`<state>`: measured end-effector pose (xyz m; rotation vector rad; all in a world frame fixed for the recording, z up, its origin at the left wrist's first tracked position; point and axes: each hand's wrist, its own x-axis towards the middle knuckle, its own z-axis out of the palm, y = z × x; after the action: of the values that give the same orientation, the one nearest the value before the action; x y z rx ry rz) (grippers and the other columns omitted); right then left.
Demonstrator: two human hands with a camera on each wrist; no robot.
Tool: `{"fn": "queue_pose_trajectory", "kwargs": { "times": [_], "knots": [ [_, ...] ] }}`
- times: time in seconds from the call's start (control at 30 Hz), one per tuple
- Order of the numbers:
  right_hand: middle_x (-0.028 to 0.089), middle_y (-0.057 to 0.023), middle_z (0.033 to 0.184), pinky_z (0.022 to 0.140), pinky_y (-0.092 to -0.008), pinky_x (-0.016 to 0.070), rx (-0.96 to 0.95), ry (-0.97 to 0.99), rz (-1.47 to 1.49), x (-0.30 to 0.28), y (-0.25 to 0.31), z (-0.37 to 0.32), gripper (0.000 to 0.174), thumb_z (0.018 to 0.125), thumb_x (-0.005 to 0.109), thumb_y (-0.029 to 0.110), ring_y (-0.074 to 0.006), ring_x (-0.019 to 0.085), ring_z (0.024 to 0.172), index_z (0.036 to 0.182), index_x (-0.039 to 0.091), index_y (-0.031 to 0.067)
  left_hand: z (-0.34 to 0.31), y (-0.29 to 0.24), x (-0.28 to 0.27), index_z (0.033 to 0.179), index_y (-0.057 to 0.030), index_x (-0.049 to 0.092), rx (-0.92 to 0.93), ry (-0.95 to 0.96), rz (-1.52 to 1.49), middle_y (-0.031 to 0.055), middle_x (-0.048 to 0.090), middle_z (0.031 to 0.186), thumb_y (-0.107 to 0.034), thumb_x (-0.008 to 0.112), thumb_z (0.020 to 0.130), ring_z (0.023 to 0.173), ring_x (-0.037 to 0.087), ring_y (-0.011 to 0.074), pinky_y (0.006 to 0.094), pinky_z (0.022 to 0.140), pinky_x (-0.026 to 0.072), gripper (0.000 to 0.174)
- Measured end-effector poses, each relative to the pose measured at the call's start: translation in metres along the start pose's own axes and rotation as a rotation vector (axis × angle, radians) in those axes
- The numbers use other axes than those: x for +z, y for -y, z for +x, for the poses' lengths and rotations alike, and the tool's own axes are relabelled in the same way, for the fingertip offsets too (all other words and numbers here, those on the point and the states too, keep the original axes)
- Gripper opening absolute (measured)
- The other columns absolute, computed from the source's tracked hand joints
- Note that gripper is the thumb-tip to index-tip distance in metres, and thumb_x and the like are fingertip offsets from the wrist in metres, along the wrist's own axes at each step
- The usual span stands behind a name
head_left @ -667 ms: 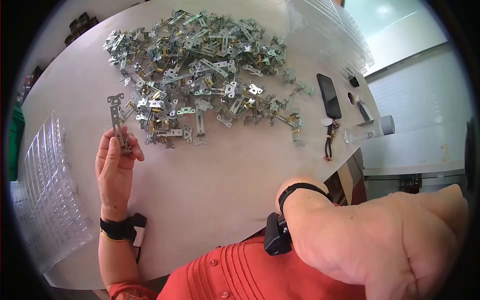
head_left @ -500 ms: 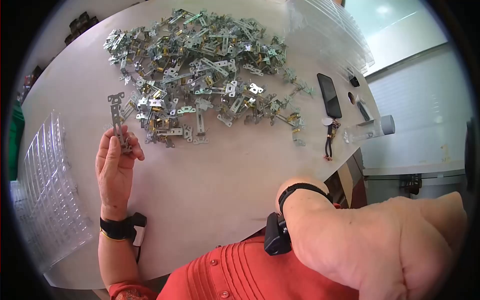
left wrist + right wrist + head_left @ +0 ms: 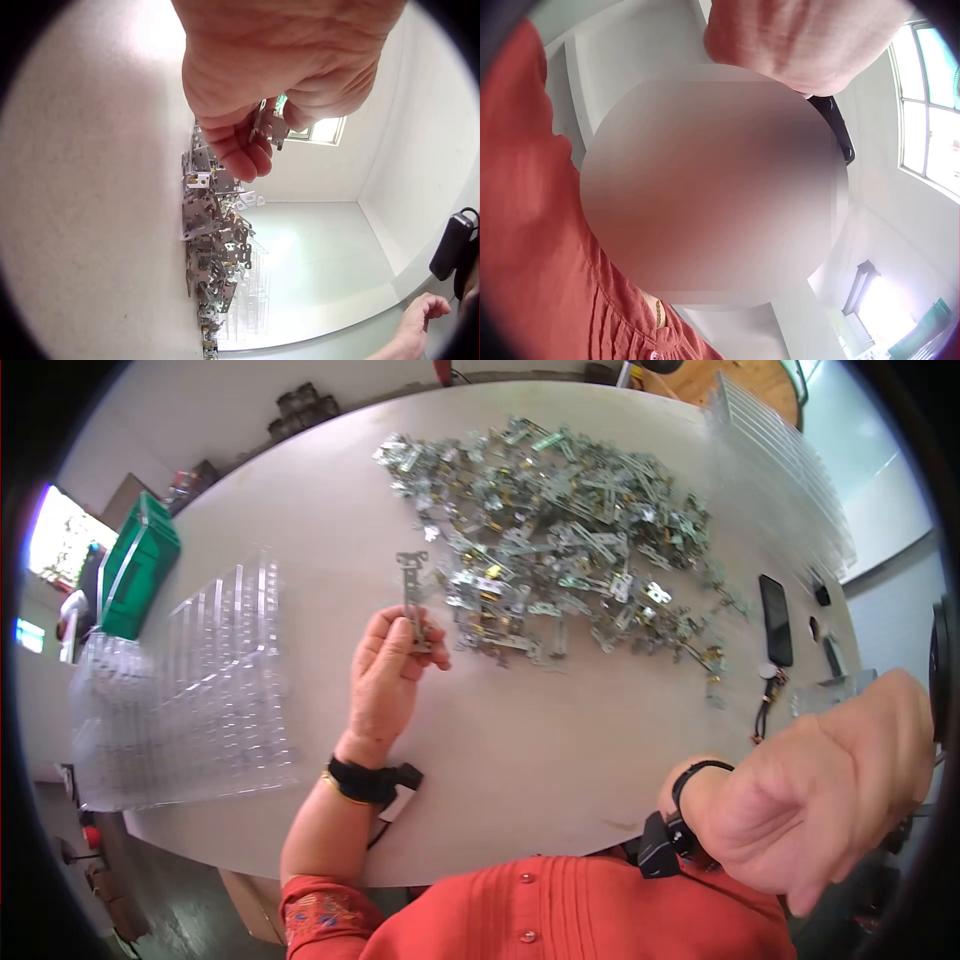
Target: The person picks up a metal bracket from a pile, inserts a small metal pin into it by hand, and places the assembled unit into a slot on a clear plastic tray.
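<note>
My left hand [image 3: 383,680] pinches the lower end of a long, flat metal bracket [image 3: 411,585] with slots and a winged end, held upright left of the pile. In the left wrist view, the near end of the bracket [image 3: 271,129] pokes out between thumb and fingers. A large heap of similar metal brackets [image 3: 560,510], some with brass-coloured parts, covers the back of the table. My right hand [image 3: 820,790] is raised close to the head camera, away from the heap, its fingers loosely bent. The left wrist view shows the right hand [image 3: 420,322] holding nothing.
Clear plastic trays [image 3: 200,700] lie at the table's left edge, and more trays [image 3: 780,480] stand at the back right. A phone [image 3: 776,620] and a corded trinket [image 3: 766,700] lie on the right. A green crate [image 3: 143,565] stands beyond the left edge.
The head view has swung left, so the table's contents appear farther right. My right hand has turned and come lower in view, showing its fingers. My left hand keeps holding the bracket.
</note>
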<state>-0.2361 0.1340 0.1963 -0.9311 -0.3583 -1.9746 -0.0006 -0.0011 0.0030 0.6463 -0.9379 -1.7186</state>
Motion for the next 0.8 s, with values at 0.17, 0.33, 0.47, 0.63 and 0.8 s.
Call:
{"fn": "queue_pose_trajectory", "kwargs": {
  "times": [0.17, 0.33, 0.47, 0.63, 0.8],
  "knots": [
    [0.047, -0.0114, 0.080, 0.039, -0.0327, 0.0475, 0.105, -0.068, -0.268, 0.012, -0.003, 0.008, 0.011, 0.097, 0.040, -0.004, -0.0217, 0.050, 0.054, 0.087, 0.038, 0.0008, 0.001, -0.013, 0.007, 0.110, -0.0030, 0.056, 0.012, -0.067, 0.034, 0.0133, 0.066, 0.098, -0.022, 0.046, 0.107, 0.082, 0.065, 0.0222, 0.0364, 0.076, 0.0532, 0.021],
    [0.048, -0.0107, 0.081, 0.037, -0.0300, 0.0450, 0.020, -0.040, -0.254, 0.007, 0.011, 0.008, 0.012, 0.098, 0.044, -0.001, -0.0185, 0.049, 0.053, 0.087, 0.039, 0.0007, -0.018, -0.045, 0.015, 0.106, -0.0041, 0.054, -0.093, -0.226, 0.329, 0.0129, 0.068, 0.097, -0.020, 0.044, 0.107, 0.083, 0.069, 0.0221, 0.0363, 0.076, 0.0551, 0.018],
    [0.050, -0.0107, 0.082, 0.037, -0.0305, 0.0457, 0.070, 0.009, -0.242, 0.001, 0.030, 0.006, 0.014, 0.098, 0.046, -0.002, -0.0184, 0.049, 0.052, 0.086, 0.039, 0.0007, -0.035, -0.057, -0.003, 0.108, -0.0049, 0.054, -0.178, -0.293, 0.492, 0.0133, 0.068, 0.097, -0.020, 0.044, 0.106, 0.086, 0.069, 0.0215, 0.0362, 0.077, 0.0553, 0.018],
    [0.052, -0.0102, 0.082, 0.036, -0.0322, 0.0463, 0.132, 0.055, -0.261, 0.003, 0.037, 0.006, 0.013, 0.098, 0.047, -0.003, -0.0201, 0.049, 0.050, 0.088, 0.040, 0.0009, -0.043, -0.058, -0.024, 0.105, -0.0066, 0.062, -0.247, -0.332, 0.831, 0.0015, 0.065, 0.092, -0.024, 0.054, 0.102, 0.074, 0.061, 0.0105, 0.0272, 0.070, 0.0501, 0.020],
    [0.052, -0.0103, 0.082, 0.036, -0.0347, 0.0468, 0.124, 0.042, -0.259, 0.009, 0.030, 0.005, 0.008, 0.100, 0.045, 0.000, -0.0216, 0.049, 0.049, 0.093, 0.043, 0.0023, -0.041, -0.053, -0.032, 0.098, 0.0007, 0.065, -0.242, -0.360, 1.068, 0.0003, 0.060, 0.080, -0.021, 0.058, 0.097, 0.070, 0.054, 0.0086, 0.0281, 0.065, 0.0462, 0.022]
  ]
}}
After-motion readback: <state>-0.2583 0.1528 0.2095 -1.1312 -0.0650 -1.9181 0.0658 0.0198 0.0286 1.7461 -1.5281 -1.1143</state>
